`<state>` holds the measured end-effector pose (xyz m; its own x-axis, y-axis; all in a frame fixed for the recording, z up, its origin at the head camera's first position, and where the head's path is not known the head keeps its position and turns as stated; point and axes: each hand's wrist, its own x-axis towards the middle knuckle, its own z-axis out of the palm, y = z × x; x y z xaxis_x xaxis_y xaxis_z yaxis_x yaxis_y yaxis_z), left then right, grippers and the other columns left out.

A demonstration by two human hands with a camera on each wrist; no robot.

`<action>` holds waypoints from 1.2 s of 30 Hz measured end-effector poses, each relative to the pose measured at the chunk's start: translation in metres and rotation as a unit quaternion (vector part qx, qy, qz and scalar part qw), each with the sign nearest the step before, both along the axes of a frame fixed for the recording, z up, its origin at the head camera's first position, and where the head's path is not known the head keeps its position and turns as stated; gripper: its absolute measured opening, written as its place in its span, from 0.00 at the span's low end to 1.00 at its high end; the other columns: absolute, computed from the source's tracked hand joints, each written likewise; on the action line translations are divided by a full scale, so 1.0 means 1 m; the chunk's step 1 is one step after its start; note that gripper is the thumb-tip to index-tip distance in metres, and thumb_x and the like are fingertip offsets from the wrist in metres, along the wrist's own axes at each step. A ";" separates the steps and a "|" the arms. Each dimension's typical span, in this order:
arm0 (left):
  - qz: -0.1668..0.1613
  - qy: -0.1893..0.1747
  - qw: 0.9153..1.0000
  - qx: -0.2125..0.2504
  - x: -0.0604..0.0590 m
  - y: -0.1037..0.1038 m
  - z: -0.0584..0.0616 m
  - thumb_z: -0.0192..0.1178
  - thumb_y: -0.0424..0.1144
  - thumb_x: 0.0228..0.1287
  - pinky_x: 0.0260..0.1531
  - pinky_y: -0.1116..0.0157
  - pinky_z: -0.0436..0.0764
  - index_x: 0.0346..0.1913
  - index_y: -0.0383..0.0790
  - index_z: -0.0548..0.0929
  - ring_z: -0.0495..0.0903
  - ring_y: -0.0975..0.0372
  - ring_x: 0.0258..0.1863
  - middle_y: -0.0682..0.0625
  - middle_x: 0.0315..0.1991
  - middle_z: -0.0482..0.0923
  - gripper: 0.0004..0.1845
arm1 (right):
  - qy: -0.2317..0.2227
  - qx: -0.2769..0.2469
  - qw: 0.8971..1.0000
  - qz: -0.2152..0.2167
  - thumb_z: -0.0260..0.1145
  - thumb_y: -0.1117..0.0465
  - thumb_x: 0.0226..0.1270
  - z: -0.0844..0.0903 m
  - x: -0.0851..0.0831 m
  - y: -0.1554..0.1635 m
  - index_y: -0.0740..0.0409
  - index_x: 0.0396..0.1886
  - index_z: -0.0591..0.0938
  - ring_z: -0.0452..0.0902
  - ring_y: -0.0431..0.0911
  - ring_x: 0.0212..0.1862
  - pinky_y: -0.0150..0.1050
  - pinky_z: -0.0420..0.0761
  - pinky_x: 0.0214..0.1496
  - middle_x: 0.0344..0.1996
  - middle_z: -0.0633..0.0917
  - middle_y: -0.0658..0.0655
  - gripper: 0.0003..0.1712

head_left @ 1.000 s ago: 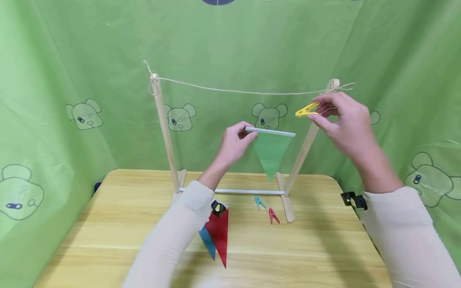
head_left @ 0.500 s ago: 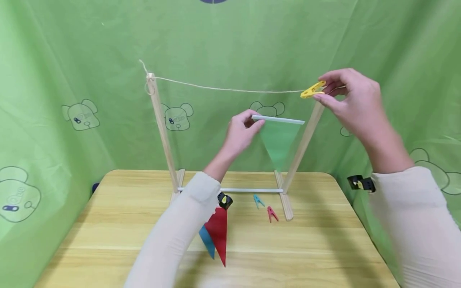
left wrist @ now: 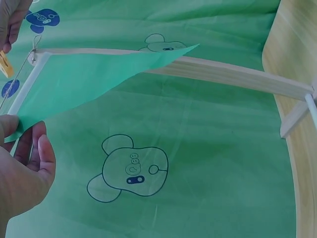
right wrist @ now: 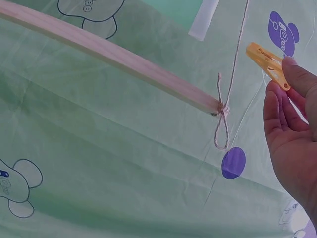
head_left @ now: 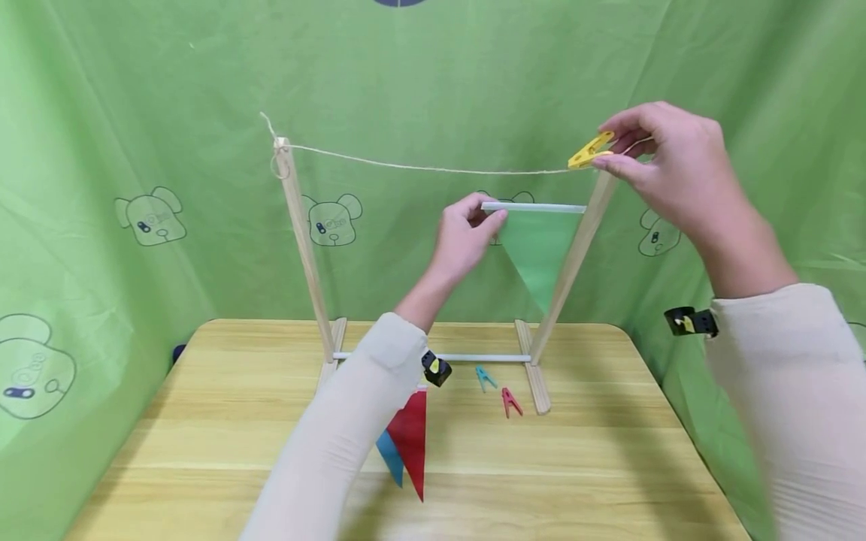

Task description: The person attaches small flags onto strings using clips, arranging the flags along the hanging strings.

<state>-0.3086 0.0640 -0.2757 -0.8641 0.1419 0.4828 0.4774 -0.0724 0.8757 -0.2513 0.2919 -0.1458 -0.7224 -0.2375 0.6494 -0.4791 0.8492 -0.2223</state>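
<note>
Green pennant (head_left: 537, 252): up in the air just under the string, point hanging down, its white top strip (head_left: 534, 207) level; it hangs in front of the right post.
Left hand (head_left: 463, 244): raised, grip pinching the left end of that white strip between thumb and fingertips; the left wrist view shows the thumb (left wrist: 9, 125) on the corner of the flag, other fingers loosely curled below.
Right hand (head_left: 670, 169): high at the right post, grip pinching the yellow peg (head_left: 591, 150) by its tail between thumb and forefinger.
Yellow peg: nose pointing left, right at the string (head_left: 433, 168) beside the top of the right post (head_left: 575, 255); whether it touches the string, I cannot tell. In the right wrist view it sits apart from the knot (right wrist: 223, 108).
String: runs from the left post (head_left: 301, 240) across to the right post, sagging a little, knotted at each top.
Frame: two wooden posts on feet, a white rail (head_left: 473, 358) joining them low down, standing at the back of the bench (head_left: 203, 451).
Bench, loose bits: a blue peg (head_left: 484, 377) and a red peg (head_left: 510, 402) lie side by side just in front of the rail, near the right foot.
Bench, flags: a red pennant (head_left: 413, 439) lies over a blue pennant (head_left: 389, 454), both partly under the left sleeve (head_left: 338, 451).
Backdrop: green cloth (head_left: 135, 150) printed with cartoon bears all round.
</note>
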 end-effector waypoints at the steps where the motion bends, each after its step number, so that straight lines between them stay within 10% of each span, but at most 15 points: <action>1: 0.001 -0.004 1.000 -0.002 0.000 0.001 0.002 0.65 0.31 0.70 0.24 0.71 0.72 0.44 0.33 0.85 0.73 0.64 0.26 0.50 0.27 0.77 0.04 | -0.003 0.007 1.000 -0.002 0.74 0.64 0.67 0.002 0.000 0.000 0.65 0.55 0.85 0.70 0.18 0.38 0.12 0.71 0.45 0.45 0.85 0.57 0.18; 36: 0.047 -0.024 0.998 -0.029 -0.008 0.025 0.034 0.65 0.35 0.72 0.29 0.74 0.79 0.49 0.35 0.85 0.78 0.66 0.29 0.47 0.34 0.83 0.08 | -0.031 0.088 0.996 0.010 0.75 0.65 0.65 0.024 -0.017 -0.002 0.65 0.44 0.90 0.67 0.12 0.29 0.10 0.70 0.33 0.41 0.90 0.68 0.10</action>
